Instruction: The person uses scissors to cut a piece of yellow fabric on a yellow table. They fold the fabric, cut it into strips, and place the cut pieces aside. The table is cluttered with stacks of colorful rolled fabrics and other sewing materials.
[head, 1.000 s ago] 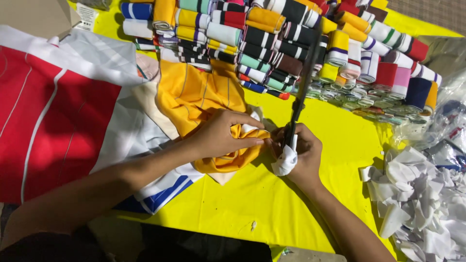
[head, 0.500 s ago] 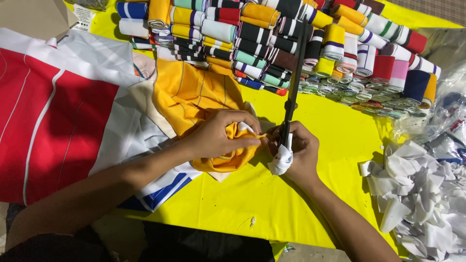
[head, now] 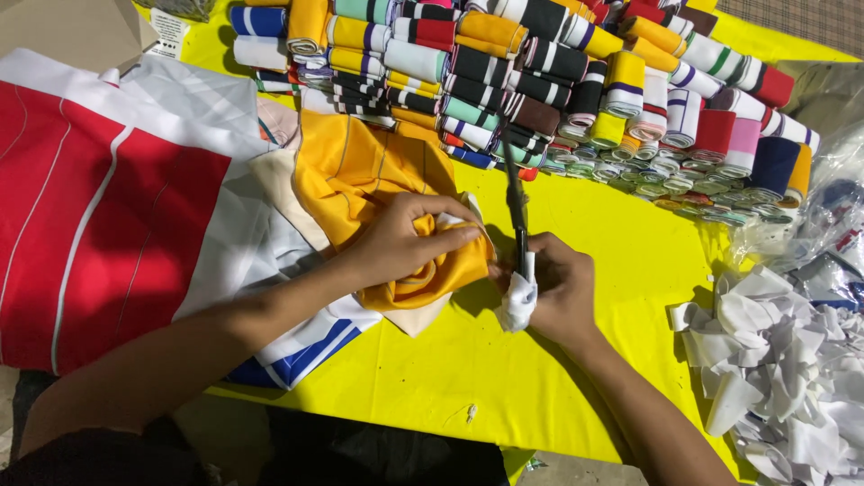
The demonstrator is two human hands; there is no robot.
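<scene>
My left hand (head: 400, 241) grips a bunched piece of orange-yellow fabric (head: 432, 270) at the middle of the yellow table (head: 612, 234). My right hand (head: 562, 288) holds large dark scissors (head: 515, 202) by handles wrapped in white cloth (head: 519, 301), blades pointing away from me, right beside the bunched fabric. More orange fabric (head: 360, 166) spreads out behind my left hand.
Several rolls of striped ribbing (head: 540, 63) in many colours fill the far side of the table. Red and white cut panels (head: 99, 207) lie at the left. A heap of white fabric scraps (head: 783, 360) sits at the right, with clear plastic bags (head: 828, 216) behind it.
The scissors have tilted from leaning right to nearly upright, leaning slightly left. My left hand has kept its grip on the bunched orange fabric.
</scene>
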